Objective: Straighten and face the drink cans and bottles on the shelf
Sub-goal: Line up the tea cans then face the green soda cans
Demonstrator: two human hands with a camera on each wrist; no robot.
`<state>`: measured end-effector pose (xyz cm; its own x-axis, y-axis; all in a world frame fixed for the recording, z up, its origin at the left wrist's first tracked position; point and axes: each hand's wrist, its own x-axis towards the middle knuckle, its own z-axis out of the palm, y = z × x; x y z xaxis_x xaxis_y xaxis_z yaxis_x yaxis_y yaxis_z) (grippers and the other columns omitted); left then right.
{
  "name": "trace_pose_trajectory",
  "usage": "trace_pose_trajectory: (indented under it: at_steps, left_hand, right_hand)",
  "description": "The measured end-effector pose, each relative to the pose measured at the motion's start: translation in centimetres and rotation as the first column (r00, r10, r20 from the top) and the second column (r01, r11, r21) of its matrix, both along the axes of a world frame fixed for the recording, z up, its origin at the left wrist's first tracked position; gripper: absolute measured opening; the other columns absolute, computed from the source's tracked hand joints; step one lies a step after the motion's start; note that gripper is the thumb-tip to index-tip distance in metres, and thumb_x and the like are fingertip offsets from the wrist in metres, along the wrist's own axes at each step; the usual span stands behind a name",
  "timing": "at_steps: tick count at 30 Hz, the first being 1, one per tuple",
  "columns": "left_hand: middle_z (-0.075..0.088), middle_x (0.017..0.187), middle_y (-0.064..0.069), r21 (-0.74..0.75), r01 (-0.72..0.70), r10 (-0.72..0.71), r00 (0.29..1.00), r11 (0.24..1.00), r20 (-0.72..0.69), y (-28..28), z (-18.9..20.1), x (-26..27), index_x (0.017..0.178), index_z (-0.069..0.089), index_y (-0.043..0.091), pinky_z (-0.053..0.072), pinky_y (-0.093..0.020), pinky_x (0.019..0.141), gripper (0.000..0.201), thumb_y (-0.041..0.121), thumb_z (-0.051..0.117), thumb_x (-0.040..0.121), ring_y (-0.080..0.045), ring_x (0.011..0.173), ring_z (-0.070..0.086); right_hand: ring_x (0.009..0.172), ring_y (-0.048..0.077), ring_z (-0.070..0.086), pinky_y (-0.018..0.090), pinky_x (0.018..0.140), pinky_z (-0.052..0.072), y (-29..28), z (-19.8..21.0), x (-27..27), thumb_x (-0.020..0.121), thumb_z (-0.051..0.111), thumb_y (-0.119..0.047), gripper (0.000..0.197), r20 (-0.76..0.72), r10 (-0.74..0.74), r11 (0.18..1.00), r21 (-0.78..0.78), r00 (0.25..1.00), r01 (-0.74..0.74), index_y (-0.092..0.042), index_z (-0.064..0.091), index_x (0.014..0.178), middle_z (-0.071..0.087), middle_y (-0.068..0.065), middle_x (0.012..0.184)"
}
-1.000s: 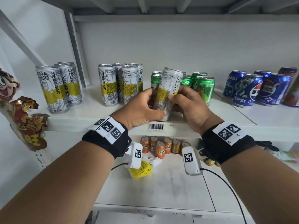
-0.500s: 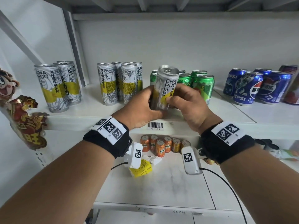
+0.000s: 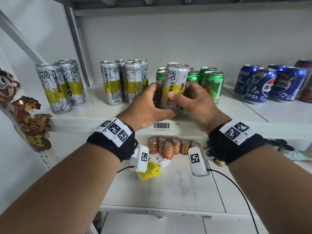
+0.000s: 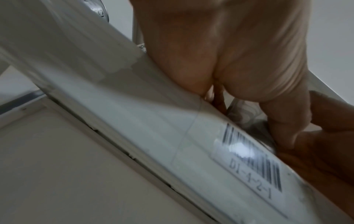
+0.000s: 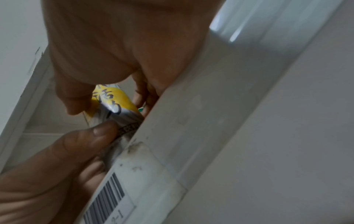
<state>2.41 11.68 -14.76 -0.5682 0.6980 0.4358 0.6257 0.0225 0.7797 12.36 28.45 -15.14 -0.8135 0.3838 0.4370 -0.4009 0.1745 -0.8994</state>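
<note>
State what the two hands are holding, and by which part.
Both the left hand and the right hand grip one tall silver-and-yellow can by its lower body, one on each side.

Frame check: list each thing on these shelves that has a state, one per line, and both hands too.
Held can: upright, brand side forward, at the shelf front.
Left hand: grips the held can.
Right hand: grips the held can.
Middle silver cans: upright, front two show small print.
Green cans: upright, clustered.
Blue cans: upright, labels turned unevenly.
Orange cans: upright, lower shelf.
</note>
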Motion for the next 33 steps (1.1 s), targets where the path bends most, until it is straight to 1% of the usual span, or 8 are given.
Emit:
trace_pose_trajectory:
  at_steps: [5,9,13,18,20,23,27,33]
  left_hand:
    - [0.075,0.125,0.001,0.053,0.038,-0.043,0.995,0.998,0.093,-0.2,-0.1,-0.2,0.14,0.054,0.018,0.061,-0.03,0.097,0.073,0.016,0.095,0.079,-0.01,0.113,0.075]
    - [0.077,0.124,0.007,0.024,0.072,-0.074,0.991,0.997,0.112,-0.4,0.2,-0.1,0.135,0.059,0.028,0.059,-0.028,0.098,0.067,0.027,0.094,0.078,-0.008,0.117,0.073]
    - [0.078,0.123,0.008,-0.048,0.014,-0.011,0.999,0.999,0.048,-0.1,0.3,0.2,0.134,0.063,0.032,0.057,-0.046,0.108,0.074,0.045,0.095,0.068,-0.013,0.118,0.073]
    - [0.08,0.111,0.016,-0.054,-0.031,0.034,0.998,0.998,0.044,-0.1,0.7,0.9,0.115,0.066,0.041,0.062,-0.032,0.096,0.058,0.048,0.095,0.066,-0.004,0.105,0.075]
    - [0.081,0.107,0.015,-0.046,-0.028,0.03,0.998,0.999,0.058,-0.1,0.9,1.2,0.115,0.068,0.035,0.062,-0.029,0.089,0.055,0.041,0.096,0.067,-0.006,0.1,0.077]
    - [0.082,0.107,0.0,-0.039,-0.025,0.028,0.997,0.999,0.073,-0.5,1.3,1.0,0.118,0.071,0.022,0.065,-0.042,0.091,0.054,0.024,0.098,0.072,-0.019,0.099,0.08]
    - [0.082,0.106,-0.003,-0.068,-0.057,0.06,0.997,0.996,0.043,-3.1,2.7,0.4,0.115,0.071,0.018,0.065,-0.052,0.092,0.058,0.034,0.098,0.067,-0.024,0.099,0.08]
    - [0.082,0.108,-0.005,-0.068,-0.112,0.111,0.994,0.991,-0.024,-9.6,6.0,-1.9,0.119,0.072,0.01,0.064,-0.047,0.094,0.043,0.015,0.092,0.08,-0.024,0.102,0.079]
  right_hand:
    - [0.078,0.008,0.07,0.02,0.064,0.054,0.1,0.1,-0.2,0.092,0.076,-0.029,0.033,-0.013,-0.014,0.999,0.048,1.0,0.014,-0.008,0.068,0.115,0.075,0.007,0.101]
    - [0.077,0.007,0.071,0.018,0.066,0.054,0.3,0.2,-0.2,0.098,0.072,-0.022,0.017,-0.01,0.024,0.995,0.097,1.0,-0.023,-0.009,0.074,0.109,0.077,0.0,0.094]
    - [0.085,0.014,0.076,0.026,0.071,0.06,0.0,0.2,-0.1,0.098,0.074,-0.018,0.01,0.011,0.05,0.995,0.091,0.999,-0.051,-0.016,0.074,0.108,0.08,0.001,0.097]
    - [0.085,0.021,0.076,0.035,0.069,0.062,-0.7,0.8,0.5,0.098,0.074,-0.021,0.018,0.048,0.002,0.996,0.085,0.999,-0.006,-0.01,0.072,0.112,0.079,0.009,0.101]
    - [0.091,0.029,0.077,0.04,0.073,0.063,-1.1,1.0,0.7,0.098,0.074,-0.022,0.022,0.068,-0.032,0.994,0.102,0.997,0.025,-0.007,0.071,0.115,0.079,0.014,0.107]
    - [0.088,0.026,0.075,0.042,0.079,0.061,-1.7,1.6,0.7,0.097,0.074,-0.021,0.021,0.085,-0.085,0.979,0.194,0.993,0.067,-0.007,0.072,0.113,0.078,0.018,0.107]
    - [0.101,0.027,0.076,0.052,0.093,0.061,-3.7,3.7,0.1,0.093,0.079,-0.02,0.029,0.059,-0.085,0.963,0.261,0.995,0.067,-0.009,0.068,0.117,0.078,0.013,0.109]
    - [0.097,0.016,0.076,0.042,0.088,0.064,-10.5,9.0,-3.0,0.085,0.086,-0.033,0.048,-0.018,-0.093,0.884,0.458,0.995,0.091,-0.017,0.063,0.124,0.077,-0.001,0.107]
